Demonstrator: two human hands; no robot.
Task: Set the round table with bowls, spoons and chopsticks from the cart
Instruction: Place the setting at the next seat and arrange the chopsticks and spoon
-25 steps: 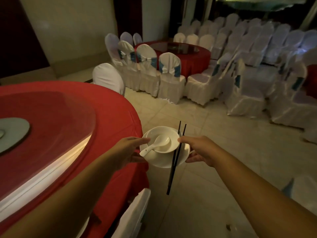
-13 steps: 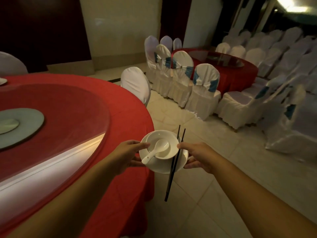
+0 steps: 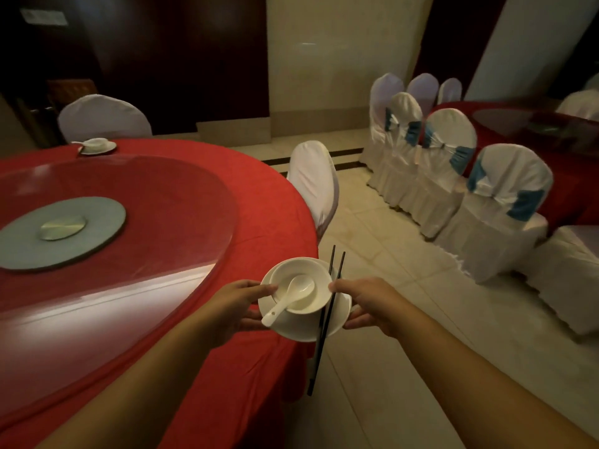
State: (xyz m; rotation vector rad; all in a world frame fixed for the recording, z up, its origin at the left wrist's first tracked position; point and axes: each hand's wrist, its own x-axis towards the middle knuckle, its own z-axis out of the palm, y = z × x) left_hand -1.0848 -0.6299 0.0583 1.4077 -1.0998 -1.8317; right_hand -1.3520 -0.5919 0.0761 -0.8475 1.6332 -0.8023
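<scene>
The view has turned left, showing more of the round table (image 3: 265,202). Left hand (image 3: 233,303) and right hand (image 3: 369,303) grip the plate (image 3: 301,332) carrying bowl (image 3: 303,286), spoon (image 3: 291,294) and chopsticks (image 3: 324,328), just past the table's edge, over open floor (image 3: 405,351).

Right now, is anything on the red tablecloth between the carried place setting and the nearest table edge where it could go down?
Nothing visible. The plate with bowl, spoon and chopsticks, held by the left hand and right hand, hangs just off the round table; the cloth beside it is bare.
</scene>
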